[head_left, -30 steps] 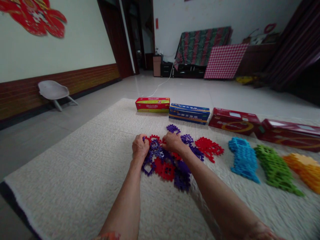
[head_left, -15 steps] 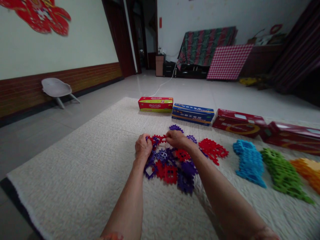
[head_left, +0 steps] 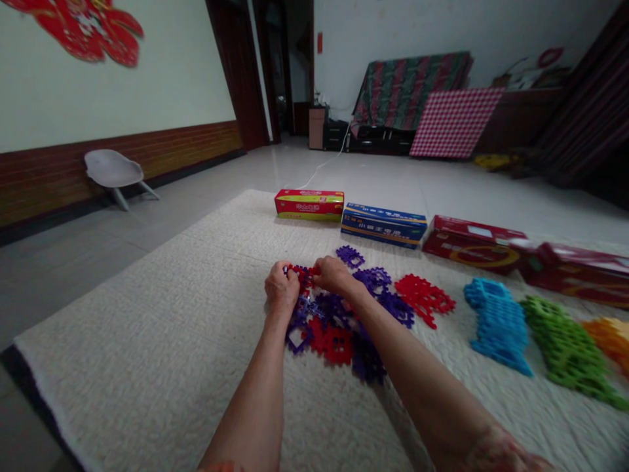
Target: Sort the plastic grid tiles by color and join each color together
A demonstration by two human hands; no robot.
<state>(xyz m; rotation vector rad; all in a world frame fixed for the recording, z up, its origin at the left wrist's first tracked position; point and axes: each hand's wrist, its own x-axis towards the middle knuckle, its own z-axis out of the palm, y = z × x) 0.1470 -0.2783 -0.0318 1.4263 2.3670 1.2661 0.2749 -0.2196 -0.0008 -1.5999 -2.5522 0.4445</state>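
Observation:
My left hand (head_left: 282,286) is closed at the far left edge of a mixed pile, with red and purple toothed plastic building pieces at its fingertips. Close beside it, my right hand (head_left: 331,274) pinches a red building piece (head_left: 310,276), partly covered by the fingers. Below and between my forearms lie purple building pieces (head_left: 332,307) mixed with red ones, such as a red square piece with a window-like centre (head_left: 339,345). One purple piece (head_left: 350,255) lies apart beyond my right hand. My right forearm hides part of the pile.
To the right lie heaps of red pieces (head_left: 423,296), blue pieces (head_left: 497,326), green pieces (head_left: 572,351) and orange pieces (head_left: 612,341). Behind stand a red-and-green box (head_left: 309,206), a blue box (head_left: 383,225) and two dark red boxes (head_left: 476,244). All rest on a pale quilted mat (head_left: 162,321).
My right hand has moved left, towards my left hand, bringing the red building piece closer to it. The left hand has barely moved. The view has shifted slightly.

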